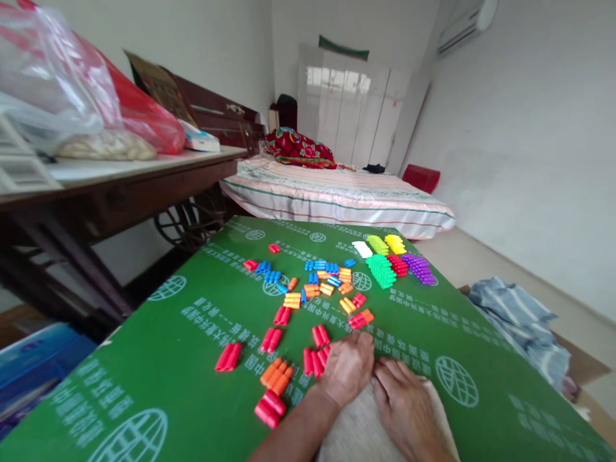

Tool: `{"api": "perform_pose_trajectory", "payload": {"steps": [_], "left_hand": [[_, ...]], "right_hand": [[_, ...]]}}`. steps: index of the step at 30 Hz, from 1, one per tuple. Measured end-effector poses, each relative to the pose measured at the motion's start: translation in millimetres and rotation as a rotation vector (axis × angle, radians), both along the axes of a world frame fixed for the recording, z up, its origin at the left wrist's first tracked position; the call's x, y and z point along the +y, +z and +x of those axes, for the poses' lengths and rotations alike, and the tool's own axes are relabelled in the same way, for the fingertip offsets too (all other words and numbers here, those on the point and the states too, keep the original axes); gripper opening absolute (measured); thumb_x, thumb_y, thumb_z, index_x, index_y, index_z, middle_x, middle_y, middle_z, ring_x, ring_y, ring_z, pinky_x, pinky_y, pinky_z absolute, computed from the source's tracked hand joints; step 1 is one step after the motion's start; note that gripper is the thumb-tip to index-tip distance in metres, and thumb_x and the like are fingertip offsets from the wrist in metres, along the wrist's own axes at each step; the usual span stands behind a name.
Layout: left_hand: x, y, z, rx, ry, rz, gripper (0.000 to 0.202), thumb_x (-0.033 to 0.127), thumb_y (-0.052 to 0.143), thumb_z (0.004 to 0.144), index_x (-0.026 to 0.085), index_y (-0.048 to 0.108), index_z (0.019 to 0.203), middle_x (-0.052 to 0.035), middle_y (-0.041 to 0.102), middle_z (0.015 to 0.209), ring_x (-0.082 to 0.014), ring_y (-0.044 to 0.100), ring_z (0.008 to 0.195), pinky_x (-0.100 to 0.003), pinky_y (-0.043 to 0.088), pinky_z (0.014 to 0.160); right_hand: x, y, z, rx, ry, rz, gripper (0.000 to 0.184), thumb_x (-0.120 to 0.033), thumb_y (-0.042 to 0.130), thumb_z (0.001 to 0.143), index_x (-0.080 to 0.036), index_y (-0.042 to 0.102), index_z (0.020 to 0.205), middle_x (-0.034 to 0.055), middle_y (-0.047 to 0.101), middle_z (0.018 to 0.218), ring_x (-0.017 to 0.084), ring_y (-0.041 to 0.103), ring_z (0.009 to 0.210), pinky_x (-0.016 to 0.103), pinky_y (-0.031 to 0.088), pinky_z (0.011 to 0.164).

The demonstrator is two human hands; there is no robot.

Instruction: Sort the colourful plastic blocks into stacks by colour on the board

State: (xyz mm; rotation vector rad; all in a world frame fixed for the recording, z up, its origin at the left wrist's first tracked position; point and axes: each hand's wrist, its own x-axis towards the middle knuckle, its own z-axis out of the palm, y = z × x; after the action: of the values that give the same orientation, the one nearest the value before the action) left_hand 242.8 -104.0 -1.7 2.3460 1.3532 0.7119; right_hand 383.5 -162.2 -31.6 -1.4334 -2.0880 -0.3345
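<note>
The left hand (346, 367) rests knuckles-up on a green printed board with white lettering and globe emblems (192, 359), its fingers curled under so that I cannot tell whether they grip anything. The right hand (408, 403) lies flat just beside it, fingers stretched out and slack, their tips touching the left hand, nothing held. Under both wrists sits a beige woven cloth (356, 427).

Touching the outer side of the left hand lie red ribbed plastic pieces (315, 360), side by side on the board. A little further out on that side are orange ribbed plastic pieces (276, 375), and nearer the person another red pair (269, 407). Ahead of the knuckles more red, orange and blue pieces are scattered (312, 282). Well beyond the fingers, at the board's far edge, stand sorted stacks of white, yellow, green and purple pieces (392, 260).

Off past the left arm stands a dark wooden table (144, 176) bearing clear and red plastic bags (86, 109). Far ahead of both hands are a bed with a striped cover (337, 196) and a white wardrobe (351, 109); out beyond the right hand a blue-grey cloth (520, 321) lies on the floor
</note>
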Motion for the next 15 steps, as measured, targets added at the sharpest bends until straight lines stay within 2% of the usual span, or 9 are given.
{"api": "perform_pose_trajectory", "payload": {"steps": [4,8,12,15], "left_hand": [[-5,11.0,-3,0.199,-0.092,0.079,0.016,0.012,0.036,0.085,0.017,0.051,0.083,-0.0072,0.061,0.083,-0.0242,0.061,0.076,-0.038,0.053,0.069],[-19,18.5,-11,0.268,-0.109,0.151,0.014,0.012,0.039,0.085,0.018,0.052,0.084,-0.0063,0.061,0.087,-0.0246,0.061,0.081,-0.043,0.055,0.076],[-50,23.1,-30,0.255,-0.075,0.209,0.015,0.011,0.043,0.084,0.018,0.054,0.093,-0.0075,0.062,0.100,-0.0217,0.061,0.093,-0.042,0.054,0.089],[-79,20.0,-50,0.223,-0.035,0.249,0.024,0.011,0.044,0.083,0.018,0.054,0.103,-0.0081,0.062,0.110,-0.0198,0.060,0.102,-0.039,0.052,0.096]], "right_hand": [[1,-1.8,2,0.018,0.023,0.018,0.025,-0.013,0.042,0.091,-0.021,0.065,0.090,0.0044,0.070,0.090,0.019,0.063,0.086,0.032,0.044,0.081],[1,-5.7,4,0.021,0.042,0.005,0.025,-0.013,0.042,0.091,-0.021,0.065,0.089,0.0042,0.070,0.089,0.018,0.063,0.085,0.031,0.043,0.082],[1,-6.8,6,0.009,0.044,0.009,0.026,-0.015,0.042,0.093,-0.020,0.067,0.090,0.0048,0.071,0.089,0.018,0.063,0.085,0.030,0.043,0.081],[-1,-5.2,7,-0.010,0.036,0.023,0.028,-0.017,0.041,0.095,-0.019,0.069,0.092,0.0059,0.072,0.092,0.019,0.063,0.086,0.031,0.044,0.081]]}}
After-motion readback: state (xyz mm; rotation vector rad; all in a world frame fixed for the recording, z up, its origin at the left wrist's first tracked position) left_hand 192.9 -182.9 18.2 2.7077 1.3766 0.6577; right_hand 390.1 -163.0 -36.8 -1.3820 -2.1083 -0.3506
